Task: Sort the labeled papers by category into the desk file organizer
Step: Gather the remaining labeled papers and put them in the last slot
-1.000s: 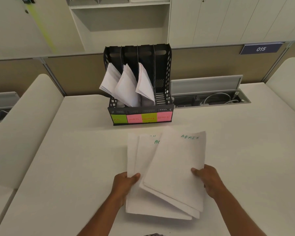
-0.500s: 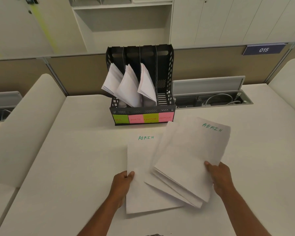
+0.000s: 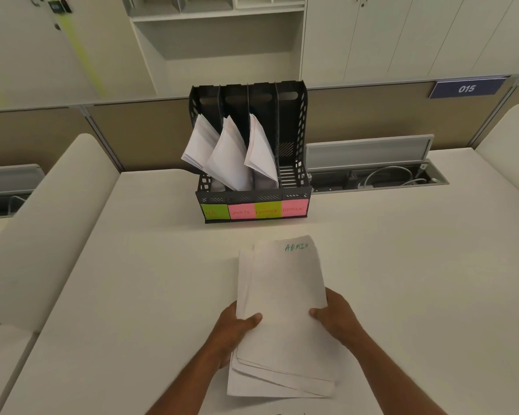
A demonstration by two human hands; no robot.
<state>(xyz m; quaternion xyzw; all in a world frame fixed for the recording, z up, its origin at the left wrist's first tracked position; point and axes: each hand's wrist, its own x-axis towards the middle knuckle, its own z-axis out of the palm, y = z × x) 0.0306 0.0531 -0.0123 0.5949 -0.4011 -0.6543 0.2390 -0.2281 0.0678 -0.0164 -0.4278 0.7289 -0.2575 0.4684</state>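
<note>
Lower sheets of the paper stack (image 3: 277,381) hide their labels.

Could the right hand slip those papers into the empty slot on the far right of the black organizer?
Probably yes. The right hand grips the ADMIN papers, and only bare desk separates it from the organizer; its rightmost slot stands empty.

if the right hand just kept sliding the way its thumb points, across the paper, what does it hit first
Most likely the left hand. The right hand grips the ADMIN stack from its right edge, thumb aimed leftward over the top sheet, and the left thumb lies on that same sheet directly opposite. Depth is hard to judge.
</note>
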